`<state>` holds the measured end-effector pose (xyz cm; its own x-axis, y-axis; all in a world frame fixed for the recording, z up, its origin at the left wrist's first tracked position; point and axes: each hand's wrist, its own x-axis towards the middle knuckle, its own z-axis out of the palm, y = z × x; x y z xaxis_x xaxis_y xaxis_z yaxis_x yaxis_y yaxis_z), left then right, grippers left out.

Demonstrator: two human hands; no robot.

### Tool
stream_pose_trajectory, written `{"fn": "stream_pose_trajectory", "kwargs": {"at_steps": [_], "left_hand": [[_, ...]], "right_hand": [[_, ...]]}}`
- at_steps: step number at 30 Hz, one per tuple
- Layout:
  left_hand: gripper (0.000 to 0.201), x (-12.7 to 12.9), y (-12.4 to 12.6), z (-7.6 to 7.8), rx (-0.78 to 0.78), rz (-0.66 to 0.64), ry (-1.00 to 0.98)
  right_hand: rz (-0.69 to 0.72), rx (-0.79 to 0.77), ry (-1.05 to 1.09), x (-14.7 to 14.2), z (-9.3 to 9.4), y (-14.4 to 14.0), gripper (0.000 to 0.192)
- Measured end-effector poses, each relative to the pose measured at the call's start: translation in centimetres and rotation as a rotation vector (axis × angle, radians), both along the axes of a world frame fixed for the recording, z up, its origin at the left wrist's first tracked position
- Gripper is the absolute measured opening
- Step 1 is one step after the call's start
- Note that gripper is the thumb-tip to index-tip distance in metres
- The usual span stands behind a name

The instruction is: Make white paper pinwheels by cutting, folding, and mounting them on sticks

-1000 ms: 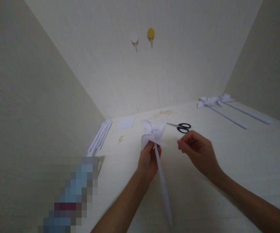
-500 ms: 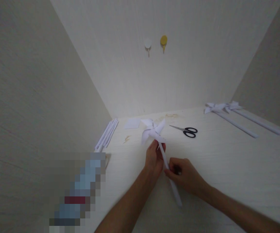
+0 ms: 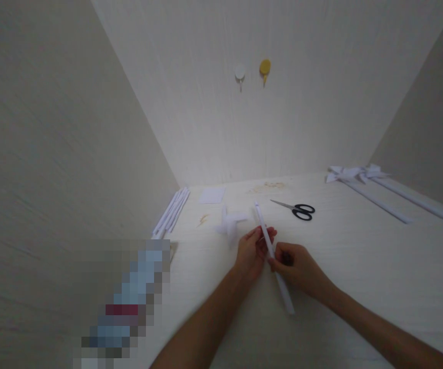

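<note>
A rolled white paper stick (image 3: 284,293) slants across both hands, its far end pointing toward the back wall. My right hand (image 3: 296,266) pinches it around its middle between thumb and curled fingers. Higher up, my left hand (image 3: 251,251) is cupped around the stick, with its thumb on the near side and fingertips showing beyond. Left of the stick is a white paper pinwheel head (image 3: 230,224), apart from it and smeared by motion; whether it touches the table I cannot tell.
Scissors (image 3: 301,211) with black handles lie right of the stick. Farther right are two pinwheels on sticks (image 3: 375,200). A white paper square (image 3: 212,195) and several rolled paper sticks (image 3: 172,211) lie at the back left. A pixelated object (image 3: 132,292) stands at the left edge.
The pinwheel head has come off the stick's end and moved left and down, leaving the stick's tip bare. Both hands still hold the stick; the view has shifted slightly.
</note>
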<state>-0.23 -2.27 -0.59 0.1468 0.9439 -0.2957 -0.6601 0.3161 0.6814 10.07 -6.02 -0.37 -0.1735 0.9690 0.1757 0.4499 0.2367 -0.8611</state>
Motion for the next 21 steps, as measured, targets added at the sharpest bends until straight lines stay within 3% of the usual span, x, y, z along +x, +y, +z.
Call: {"fn": "stream_pose_trajectory", "kwargs": {"at_steps": [4,8,12,16,18,21], "left_hand": [[0.016,0.1,-0.3,0.3,-0.026,-0.066,-0.04],[0.016,-0.2,-0.2,0.5,0.068,-0.053,0.037],[0.013,-0.3,-0.2,0.1,0.105,-0.116,0.204],[0.014,-0.2,-0.2,-0.7,0.229,-0.244,0.556],[0.016,-0.4,-0.2,-1.0,0.383,-0.256,0.813],[0.02,-0.9,-0.6,-0.7,0.625,-0.145,1.233]], "right_hand": [[0.014,-0.002,-0.038,-0.2,-0.2,-0.1,0.019],[0.056,0.005,-0.071,0.1,-0.1,-0.3,0.025],[-0.197,0.135,-0.029,2.1,0.7,0.8,0.028],[-0.335,0.294,0.009,3.1,2.2,3.0,0.018],[-0.247,0.3,-0.088,2.5,2.9,4.4,0.013],[-0.092,0.254,-0.185,1.2,3.0,7.3,0.009]]}}
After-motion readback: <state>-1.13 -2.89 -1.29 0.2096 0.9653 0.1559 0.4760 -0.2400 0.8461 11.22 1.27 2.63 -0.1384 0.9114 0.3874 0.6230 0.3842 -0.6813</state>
